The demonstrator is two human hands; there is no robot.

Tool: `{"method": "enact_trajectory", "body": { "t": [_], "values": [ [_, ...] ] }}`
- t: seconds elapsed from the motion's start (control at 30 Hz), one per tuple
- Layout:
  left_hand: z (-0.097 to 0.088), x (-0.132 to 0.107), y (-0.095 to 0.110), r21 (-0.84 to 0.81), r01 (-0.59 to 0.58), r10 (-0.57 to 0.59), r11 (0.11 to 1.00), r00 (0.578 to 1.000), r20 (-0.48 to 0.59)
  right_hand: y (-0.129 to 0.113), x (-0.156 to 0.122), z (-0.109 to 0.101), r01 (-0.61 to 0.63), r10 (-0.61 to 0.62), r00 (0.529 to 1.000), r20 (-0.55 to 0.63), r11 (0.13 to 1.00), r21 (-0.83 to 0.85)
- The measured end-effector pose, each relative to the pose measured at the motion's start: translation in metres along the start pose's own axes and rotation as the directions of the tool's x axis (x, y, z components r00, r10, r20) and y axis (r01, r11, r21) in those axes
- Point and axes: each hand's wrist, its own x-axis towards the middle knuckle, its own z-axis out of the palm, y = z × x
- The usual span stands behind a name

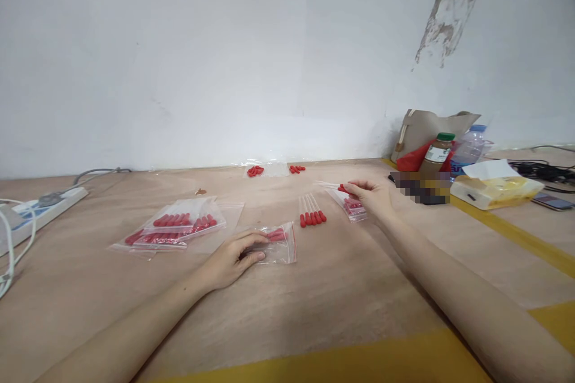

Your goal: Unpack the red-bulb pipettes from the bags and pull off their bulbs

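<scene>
My right hand (363, 190) pinches white sticks with red ends (343, 188); their white shafts point left. Just below it lies a small zip bag (354, 210) with more red-ended pieces inside. My left hand (236, 256) rests on a clear zip bag (283, 250), thumb apart from the fingers, which touch it near the red ends inside. Between the hands, several red-tipped sticks (313, 218) lie side by side in a row, red ends towards me. Left of my left hand is a pile of filled zip bags (173, 230).
Two clusters of red pieces (255, 172) (297, 169) lie on clear plastic by the wall. A power strip (45, 215) with cables sits at left. On the right are a green-capped bottle (438, 152), a beige bag (422, 125), a tissue pack (496, 185) and a phone (553, 200).
</scene>
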Motion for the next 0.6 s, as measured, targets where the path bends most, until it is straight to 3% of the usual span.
{"method": "enact_trajectory", "body": {
  "t": [0.1, 0.17, 0.23, 0.3, 0.4, 0.6],
  "values": [
    [0.000, 0.000, 0.000, 0.007, 0.002, -0.002, 1.000, 1.000, 0.001, 0.021, -0.004, 0.007, 0.219, -0.245, 0.968, -0.048, 0.926, -0.309],
    [0.000, 0.000, -0.001, 0.015, 0.008, -0.008, 1.000, 1.000, 0.005, 0.030, -0.008, 0.011, 0.404, -0.425, 0.903, 0.066, 0.786, -0.467],
    [0.000, 0.000, 0.000, 0.020, 0.012, -0.012, 1.000, 1.000, 0.007, 0.035, -0.013, 0.013, 0.553, -0.528, 0.823, 0.211, 0.658, -0.511],
    [0.000, -0.001, 0.000, 0.021, 0.014, -0.014, 1.000, 1.000, 0.011, 0.036, -0.016, 0.013, 0.636, -0.561, 0.765, 0.316, 0.583, -0.506],
    [0.000, -0.001, -0.001, 0.024, 0.015, -0.016, 1.000, 1.000, 0.021, 0.036, -0.018, 0.013, 0.688, -0.556, 0.723, 0.410, 0.518, -0.508],
    [0.000, -0.001, -0.002, 0.019, 0.014, -0.014, 1.000, 1.000, 0.026, 0.033, -0.020, 0.013, 0.668, -0.477, 0.743, 0.470, 0.475, -0.573]
  ]
}}
